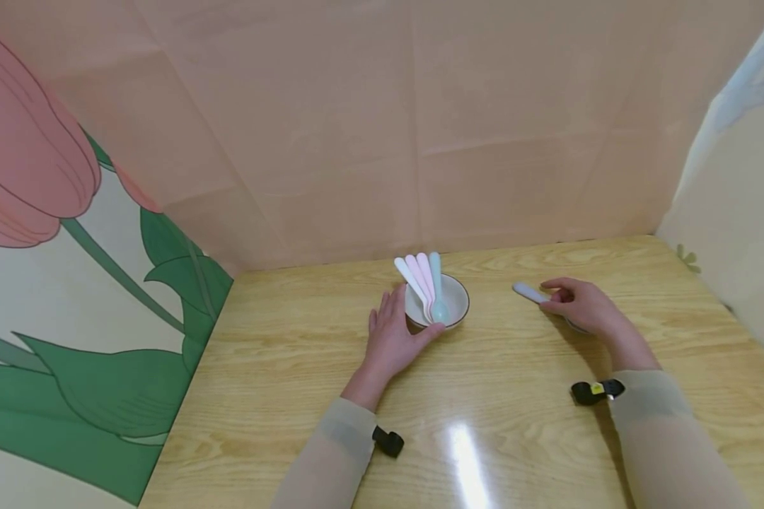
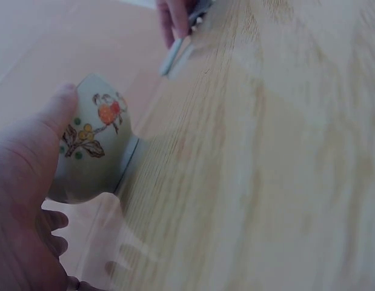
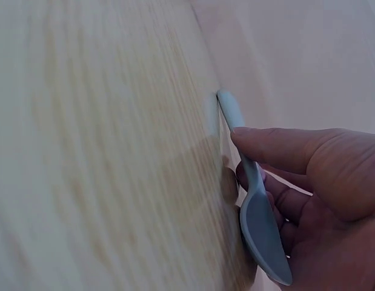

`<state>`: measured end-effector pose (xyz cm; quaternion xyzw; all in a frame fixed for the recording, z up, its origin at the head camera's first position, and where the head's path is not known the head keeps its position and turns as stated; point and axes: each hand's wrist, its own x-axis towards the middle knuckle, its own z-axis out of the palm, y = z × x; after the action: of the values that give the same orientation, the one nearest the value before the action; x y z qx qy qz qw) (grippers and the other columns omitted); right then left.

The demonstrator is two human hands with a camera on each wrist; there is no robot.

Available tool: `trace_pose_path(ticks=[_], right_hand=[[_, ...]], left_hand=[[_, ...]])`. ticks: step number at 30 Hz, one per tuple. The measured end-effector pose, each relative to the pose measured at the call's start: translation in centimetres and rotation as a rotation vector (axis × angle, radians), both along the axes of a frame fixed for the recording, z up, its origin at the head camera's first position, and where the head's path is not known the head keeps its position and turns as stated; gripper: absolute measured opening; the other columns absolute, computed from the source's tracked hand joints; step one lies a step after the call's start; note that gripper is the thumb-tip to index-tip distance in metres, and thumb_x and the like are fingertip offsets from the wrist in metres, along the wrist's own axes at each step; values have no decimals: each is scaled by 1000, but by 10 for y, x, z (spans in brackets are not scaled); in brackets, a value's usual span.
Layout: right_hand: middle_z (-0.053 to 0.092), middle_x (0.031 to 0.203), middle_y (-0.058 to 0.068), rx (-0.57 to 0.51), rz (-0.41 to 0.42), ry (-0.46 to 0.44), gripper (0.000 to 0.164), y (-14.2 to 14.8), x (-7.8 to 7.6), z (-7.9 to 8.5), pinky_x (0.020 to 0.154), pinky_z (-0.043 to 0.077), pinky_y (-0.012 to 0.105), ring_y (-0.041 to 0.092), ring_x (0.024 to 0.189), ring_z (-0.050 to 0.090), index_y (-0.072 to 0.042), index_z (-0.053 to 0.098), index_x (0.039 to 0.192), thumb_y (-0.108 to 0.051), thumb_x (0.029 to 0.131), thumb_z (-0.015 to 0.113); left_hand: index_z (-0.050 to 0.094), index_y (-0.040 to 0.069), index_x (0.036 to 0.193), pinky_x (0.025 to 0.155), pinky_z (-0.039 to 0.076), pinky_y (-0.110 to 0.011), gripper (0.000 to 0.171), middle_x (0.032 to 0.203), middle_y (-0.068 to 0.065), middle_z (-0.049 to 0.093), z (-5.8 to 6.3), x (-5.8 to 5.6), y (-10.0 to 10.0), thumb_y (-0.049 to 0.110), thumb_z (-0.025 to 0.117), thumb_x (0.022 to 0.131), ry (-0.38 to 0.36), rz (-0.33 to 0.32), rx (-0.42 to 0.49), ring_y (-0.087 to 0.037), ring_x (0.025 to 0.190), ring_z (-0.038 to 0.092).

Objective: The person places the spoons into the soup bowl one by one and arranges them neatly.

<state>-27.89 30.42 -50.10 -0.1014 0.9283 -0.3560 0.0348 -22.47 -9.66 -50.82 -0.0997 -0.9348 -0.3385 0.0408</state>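
Note:
A small bowl (image 1: 460, 295) with a dark rim stands on the table, and my left hand (image 1: 391, 343) holds its left side, thumb at the near wall and fingers around the far left. In the left wrist view the bowl (image 2: 93, 163) shows painted fruit and leaves. Several spoons lean in it, handles up: a white one (image 1: 407, 273), pink ones (image 1: 425, 267) and a light blue-green one (image 1: 436, 272). To the right, my right hand (image 1: 588, 305) pinches a grey-blue spoon (image 3: 260, 221) by its handle between thumb and fingers, low over the table.
The wood-grain table (image 1: 280, 367) ends at a pinkish cloth backdrop (image 1: 331, 141) just behind the bowl. A panel with a painted tulip (image 1: 32, 141) borders the left side. On the right stands a pale panel (image 1: 738, 198) with printed plants.

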Motion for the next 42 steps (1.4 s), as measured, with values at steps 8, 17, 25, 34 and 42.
trace_pose_path(ticks=[8, 17, 25, 34, 42], right_hand=[[72, 112, 17, 4, -34, 9, 50, -1, 1, 1, 80, 46, 32, 23, 95, 60, 5, 64, 146, -25, 107, 76], [71, 122, 23, -67, -76, -22, 54, -7, 4, 6, 73, 48, 25, 26, 99, 60, 4, 61, 151, -28, 110, 73], [65, 123, 20, -124, -96, -54, 55, -20, 4, 13, 71, 50, 31, 26, 96, 58, 1, 58, 155, -32, 112, 68], [66, 126, 24, -182, -88, -46, 59, -38, 4, 16, 71, 54, 28, 26, 99, 60, 4, 55, 157, -35, 114, 65], [63, 133, 22, -254, -96, -92, 66, -58, 3, 28, 77, 55, 27, 27, 105, 59, 0, 51, 161, -43, 114, 63]], left_hand=[[17, 19, 177, 131, 12, -68, 116, 181, -11, 27, -1, -1, -1, 84, 65, 94, 1, 3, -7, -38, 169, 15], [18, 18, 177, 130, 13, -70, 115, 180, -13, 28, -1, 0, -1, 83, 65, 94, 11, 0, -6, -40, 168, 16], [19, 18, 176, 130, 14, -70, 113, 180, -12, 30, -1, -1, 0, 82, 66, 95, 13, 5, 8, -39, 168, 17], [19, 19, 177, 130, 14, -70, 115, 180, -10, 30, -1, -2, 2, 84, 65, 94, 15, 0, -7, -40, 168, 16], [20, 20, 176, 129, 15, -71, 114, 180, -11, 30, -1, -2, 2, 82, 66, 94, 23, -4, 3, -43, 167, 17]])
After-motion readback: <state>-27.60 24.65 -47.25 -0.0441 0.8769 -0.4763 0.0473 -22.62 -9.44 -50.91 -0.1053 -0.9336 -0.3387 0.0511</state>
